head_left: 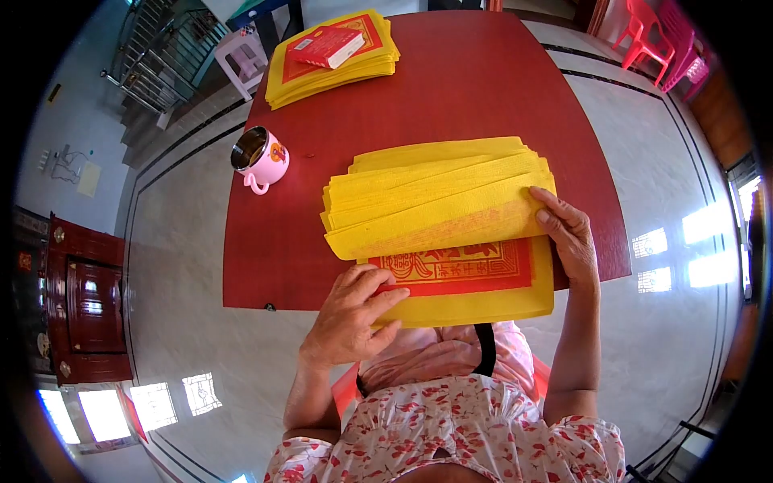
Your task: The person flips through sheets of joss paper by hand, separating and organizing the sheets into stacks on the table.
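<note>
A sheet of yellow paper printed with a red panel and gold figures [463, 274] lies at the near edge of the table. Over its upper part rests a fanned stack of folded yellow sheets [435, 189], the nearest with faint red print showing through. My right hand [568, 232] pinches the right end of that nearest folded sheet, thumb on top. At the lower left of the printed sheet is my left hand [350, 314], its fingers resting on the red panel and its thumb apart from them. Nothing shows between its fingers.
A larger pile of yellow printed sheets [362, 68] lies at the far left of the red table [475, 88], with a red book-like box [328, 47] on top. A pink mug [266, 161] stands at the left edge. Red plastic chairs [644, 40] are at the far right.
</note>
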A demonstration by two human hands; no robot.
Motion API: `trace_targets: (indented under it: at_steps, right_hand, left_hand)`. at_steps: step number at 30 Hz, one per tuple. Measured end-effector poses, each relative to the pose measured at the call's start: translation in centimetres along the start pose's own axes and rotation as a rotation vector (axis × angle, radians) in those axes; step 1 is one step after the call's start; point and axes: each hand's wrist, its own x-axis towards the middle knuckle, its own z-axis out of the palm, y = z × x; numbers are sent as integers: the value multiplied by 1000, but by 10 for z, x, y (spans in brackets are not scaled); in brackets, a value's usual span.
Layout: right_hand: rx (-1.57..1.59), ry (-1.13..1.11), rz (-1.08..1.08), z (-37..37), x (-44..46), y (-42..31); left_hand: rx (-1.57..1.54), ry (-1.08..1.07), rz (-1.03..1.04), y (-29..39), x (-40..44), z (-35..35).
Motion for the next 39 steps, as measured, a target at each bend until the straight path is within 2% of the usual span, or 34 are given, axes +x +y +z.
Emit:
trace_targets:
  at_steps: [17,32,39]
  right_hand:
    - [12,4,8,0,0,1]
    - [-8,3,-1,0,0,0]
    - [-24,-6,-17,0,1,1]
  left_hand:
    - [43,20,11,2,2,2]
    - [-31,21,12,-3,1,1]
    - [-102,86,15,-8,-1,2]
